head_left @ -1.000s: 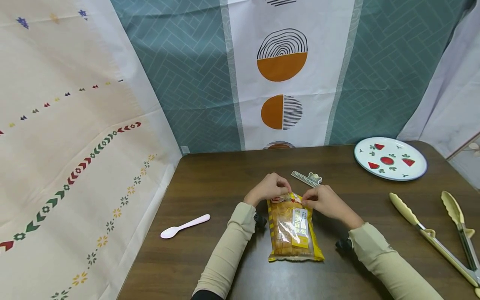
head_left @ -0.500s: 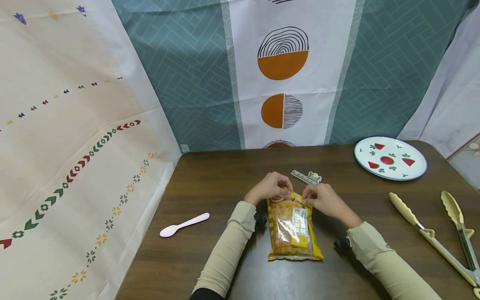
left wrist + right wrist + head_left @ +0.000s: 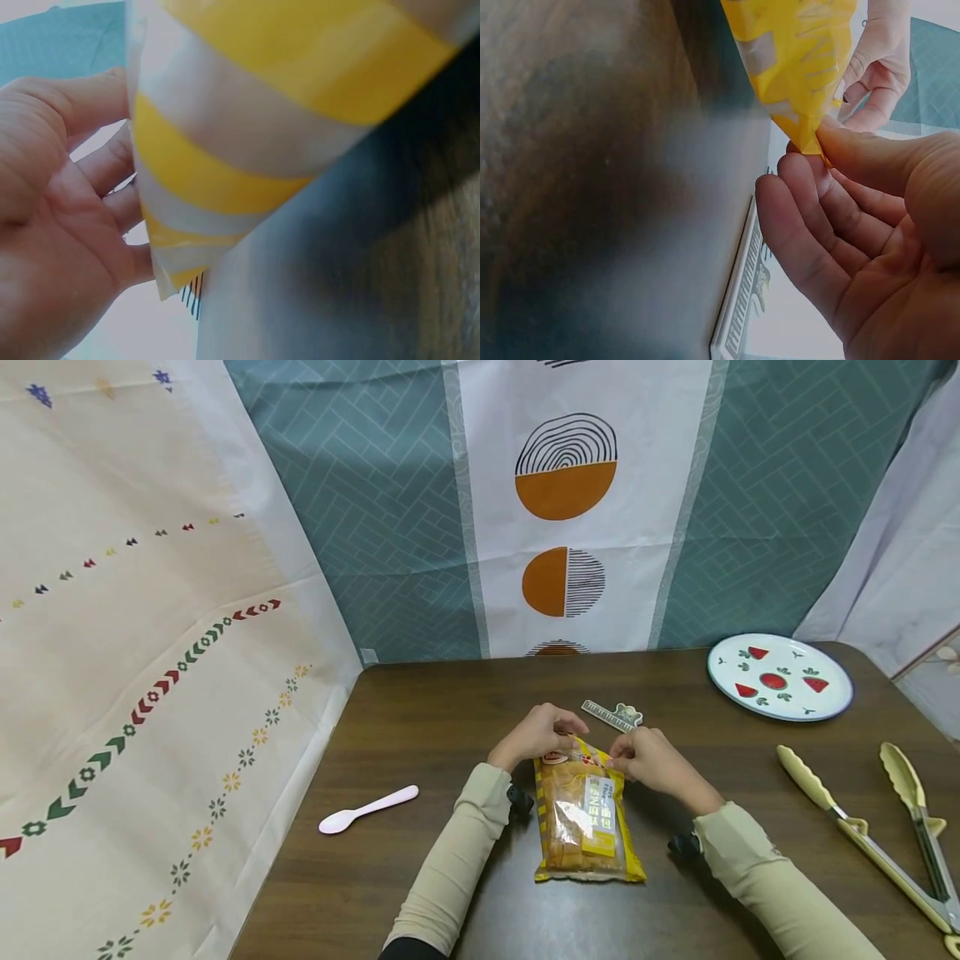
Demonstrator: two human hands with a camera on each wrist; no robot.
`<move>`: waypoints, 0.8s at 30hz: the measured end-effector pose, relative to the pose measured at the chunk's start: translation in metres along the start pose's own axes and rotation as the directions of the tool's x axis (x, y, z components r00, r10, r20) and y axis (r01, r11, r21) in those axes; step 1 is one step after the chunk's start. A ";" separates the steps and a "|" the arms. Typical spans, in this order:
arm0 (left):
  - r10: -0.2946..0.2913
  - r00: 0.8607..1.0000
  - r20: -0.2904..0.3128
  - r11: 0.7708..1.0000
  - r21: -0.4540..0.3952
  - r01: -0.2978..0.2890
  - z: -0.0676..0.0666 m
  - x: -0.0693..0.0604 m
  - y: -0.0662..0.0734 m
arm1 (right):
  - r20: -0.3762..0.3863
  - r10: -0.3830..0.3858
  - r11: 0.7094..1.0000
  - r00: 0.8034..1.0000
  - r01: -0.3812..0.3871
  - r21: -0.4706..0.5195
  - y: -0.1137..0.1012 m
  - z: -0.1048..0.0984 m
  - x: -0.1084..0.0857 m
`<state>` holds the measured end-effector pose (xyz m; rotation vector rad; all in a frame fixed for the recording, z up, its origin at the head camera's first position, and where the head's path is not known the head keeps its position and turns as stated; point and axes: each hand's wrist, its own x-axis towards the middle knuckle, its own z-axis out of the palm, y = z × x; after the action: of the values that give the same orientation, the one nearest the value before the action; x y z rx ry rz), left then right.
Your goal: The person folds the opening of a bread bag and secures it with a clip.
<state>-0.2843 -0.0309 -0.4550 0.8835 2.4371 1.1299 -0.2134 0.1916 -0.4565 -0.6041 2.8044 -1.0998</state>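
A yellow and clear bread bag (image 3: 570, 818) with sliced bread inside lies on the table between both hands. My left hand (image 3: 536, 737) pinches its top edge left of centre; in the left wrist view the bag's striped side (image 3: 217, 150) covers the fingertips. The right hand (image 3: 652, 762) grips the top right corner. In the right wrist view its thumb and fingers (image 3: 802, 180) pinch that yellow corner (image 3: 799, 82). Just behind the bag, near the right hand, lies a flat clip (image 3: 615, 716) with a ridged bar.
A white spoon (image 3: 367, 810) lies to the left on the wooden table (image 3: 420, 727). Tongs (image 3: 862, 827) lie spread at the right. Behind them is a white plate (image 3: 780, 678) with a watermelon pattern. Patterned cloths (image 3: 397, 527) hang at the back and sides.
Both hands stay at the bag's top edge. The right hand's fingers have shifted very slightly right, and the bag's top edge shows a bit more between the hands.
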 end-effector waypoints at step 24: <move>-0.017 0.997 -0.070 1.000 0.014 0.018 0.002 -0.006 -0.006 | -0.003 0.008 1.000 1.000 -0.008 -0.028 0.001 0.003 -0.002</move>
<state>-0.2807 -0.0362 -0.4609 0.8387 2.5071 1.1575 -0.2113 0.1913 -0.4591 -0.5935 2.8274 -1.0624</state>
